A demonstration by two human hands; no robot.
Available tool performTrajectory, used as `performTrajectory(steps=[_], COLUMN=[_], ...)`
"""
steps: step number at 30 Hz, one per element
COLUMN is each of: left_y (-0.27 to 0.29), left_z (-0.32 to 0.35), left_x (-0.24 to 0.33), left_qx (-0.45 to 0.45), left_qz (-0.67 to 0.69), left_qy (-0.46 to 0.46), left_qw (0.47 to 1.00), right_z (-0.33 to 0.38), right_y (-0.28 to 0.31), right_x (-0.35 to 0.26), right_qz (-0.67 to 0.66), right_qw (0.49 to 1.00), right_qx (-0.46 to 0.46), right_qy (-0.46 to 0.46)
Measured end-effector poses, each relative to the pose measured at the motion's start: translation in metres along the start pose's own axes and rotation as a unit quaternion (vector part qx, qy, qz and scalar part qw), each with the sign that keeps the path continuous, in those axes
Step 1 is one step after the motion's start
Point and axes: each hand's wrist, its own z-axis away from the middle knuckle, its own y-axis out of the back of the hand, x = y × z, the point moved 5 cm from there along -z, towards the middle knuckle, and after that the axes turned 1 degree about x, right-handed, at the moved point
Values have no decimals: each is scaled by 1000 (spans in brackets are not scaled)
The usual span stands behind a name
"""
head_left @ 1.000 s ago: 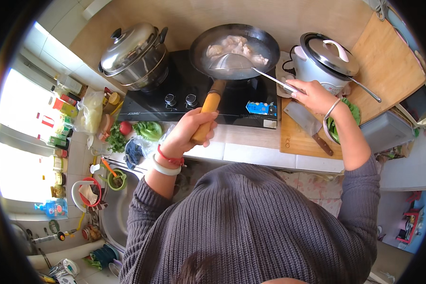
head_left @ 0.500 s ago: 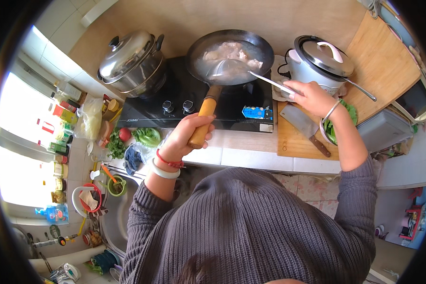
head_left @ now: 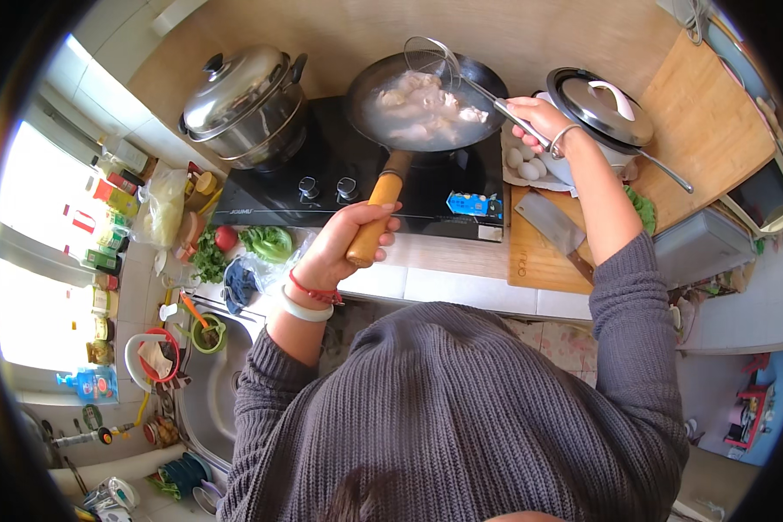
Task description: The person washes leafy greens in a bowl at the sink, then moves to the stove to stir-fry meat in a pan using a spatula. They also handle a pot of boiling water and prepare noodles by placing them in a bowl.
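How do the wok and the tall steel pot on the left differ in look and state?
The wok is open, while the steel pot has a lid on. The wok is dark; the steel pot is shiny. The left hand grips the wok's wooden handle, but no hand touches the steel pot. Both are at the black hob.

6 o'clock: dark grey sweater (ribbed knit, sleeves bunched up) | left hand: red bracelet, white bangle at 8 o'clock | right hand: slim pale bangle at 2 o'clock
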Motion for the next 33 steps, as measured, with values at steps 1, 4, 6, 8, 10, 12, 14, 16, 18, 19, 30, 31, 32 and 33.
performTrajectory(steps=[1, 4, 6, 8, 10, 12, 14, 16, 18, 19, 30, 31, 32, 33], left_y=[-1, 0, 1, 1, 0, 1, 2, 3, 4, 3, 0, 1, 0, 0], left_z=[1, 1, 0, 1, 1, 0, 0, 1, 1, 1, 1, 1, 2, 2], left_x=[-1, 0, 0, -1, 0, -1, -1, -2, -2, -3, -4, -4, -4, -5], left_qx=[5, 3, 2, 3, 1, 0, -1, 1, 4, 4, 0, -2, -3, -2], left_qz=[-5, -8, -3, -3, -8, -7, -3, 5, 4, 3, 12, 15, 15, 16], left_qy=[-1, -8, -6, -4, -4, -1, -2, -5, -12, -14, -21, -22, -24, -25], left_qw=[1000, 1000, 1000, 1000, 1000, 1000, 1000, 1000, 1000, 1000, 1000, 1000, 1000, 1000], right_z=[-3, -3, 9, 17, 28, 37, 46, 72, 91, 101, 162, 172, 178, 183], right_y=[-1, -6, -15, -29, -41, -46, -42, -43, -34, -29, 28, 29, 30, 32], right_x=[1, -1, -6, -12, -15, -13, -3, -2, 1, 1, -30, -43, -52, -58], right_qz=[-29, -48, 29, 147, 252, 359, 411, 414, 424, 429, 321, 295, 294, 294], right_qw=[999, 998, 999, 988, 963, 914, 867, 878, 875, 874, 933, 947, 949, 951], right_qx=[-14, -40, -37, -46, -41, 6, 34, 35, 58, 71, 121, 115, 104, 93], right_qy=[-13, -28, -5, 26, 85, 190, 281, 238, 226, 218, 108, 48, 43, 39])
